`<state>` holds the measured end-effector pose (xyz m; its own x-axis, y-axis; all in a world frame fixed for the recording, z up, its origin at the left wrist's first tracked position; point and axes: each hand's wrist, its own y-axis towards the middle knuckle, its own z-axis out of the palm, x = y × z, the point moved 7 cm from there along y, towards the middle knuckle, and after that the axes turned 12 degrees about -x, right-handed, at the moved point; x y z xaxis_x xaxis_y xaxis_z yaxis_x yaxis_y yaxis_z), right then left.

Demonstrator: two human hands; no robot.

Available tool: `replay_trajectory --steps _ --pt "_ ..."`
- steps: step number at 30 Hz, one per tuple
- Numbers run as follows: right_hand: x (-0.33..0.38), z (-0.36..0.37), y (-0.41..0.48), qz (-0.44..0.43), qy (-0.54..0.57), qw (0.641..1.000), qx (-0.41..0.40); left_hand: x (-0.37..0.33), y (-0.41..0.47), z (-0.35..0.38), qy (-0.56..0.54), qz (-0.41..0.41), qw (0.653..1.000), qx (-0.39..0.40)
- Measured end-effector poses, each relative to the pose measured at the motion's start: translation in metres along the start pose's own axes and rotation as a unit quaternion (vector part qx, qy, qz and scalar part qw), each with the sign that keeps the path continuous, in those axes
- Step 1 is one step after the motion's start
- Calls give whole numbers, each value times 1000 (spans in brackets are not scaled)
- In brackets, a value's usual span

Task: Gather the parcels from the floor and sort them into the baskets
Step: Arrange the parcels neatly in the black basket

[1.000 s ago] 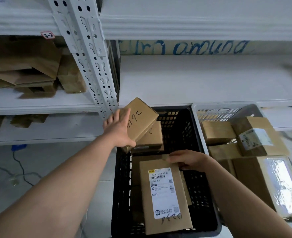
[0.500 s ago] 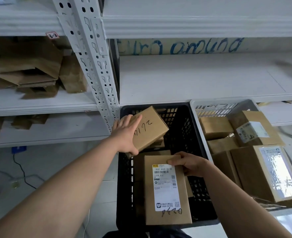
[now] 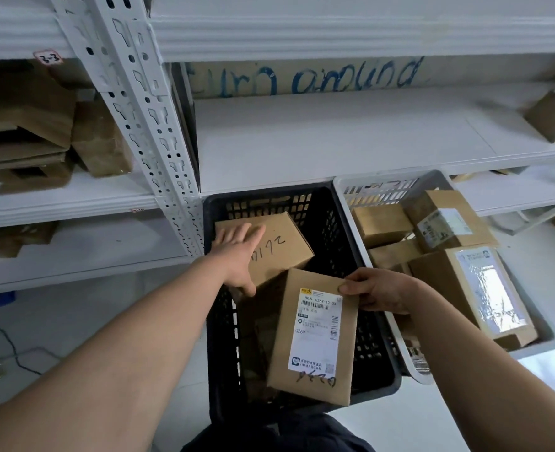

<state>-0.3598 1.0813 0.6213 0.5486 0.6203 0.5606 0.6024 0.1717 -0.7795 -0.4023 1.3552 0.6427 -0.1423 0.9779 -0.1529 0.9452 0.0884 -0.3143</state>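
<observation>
1. Left hand (image 3: 237, 256): fingers flat on top, thumb under the near edge, clamping the small box (image 3: 279, 252), which had sunk from above the rim to the black basket's (image 3: 335, 223) 11 o'clock corner.
2. Right hand (image 3: 380, 290): pinched the labelled box (image 3: 315, 334) by its far corner; box at 6 o'clock, barely shifted.
3. Judgement: both parcels nearly placed; release seemed due.
4. White basket (image 3: 383, 182), 3 o'clock: held sorted parcels.

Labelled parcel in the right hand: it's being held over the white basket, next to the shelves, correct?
Not quite. The head view shows the right hand pinching the labelled parcel over the black basket, not the white basket beside it. Both baskets do stand next to the shelves. The left hand holds a handwritten box in that black basket too.
</observation>
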Motion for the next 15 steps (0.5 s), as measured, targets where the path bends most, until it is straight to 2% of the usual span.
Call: replay_trajectory --steps 8,12,15 --pt "-18 -25 -6 -17 -36 998 -47 11 -4 17 -4 -27 999 44" --pt "-40 -38 -8 -2 -128 989 -73 4 -5 16 55 0 998 25" --pt "-38 -40 -11 -14 -155 982 -108 4 -6 17 68 24 997 25"
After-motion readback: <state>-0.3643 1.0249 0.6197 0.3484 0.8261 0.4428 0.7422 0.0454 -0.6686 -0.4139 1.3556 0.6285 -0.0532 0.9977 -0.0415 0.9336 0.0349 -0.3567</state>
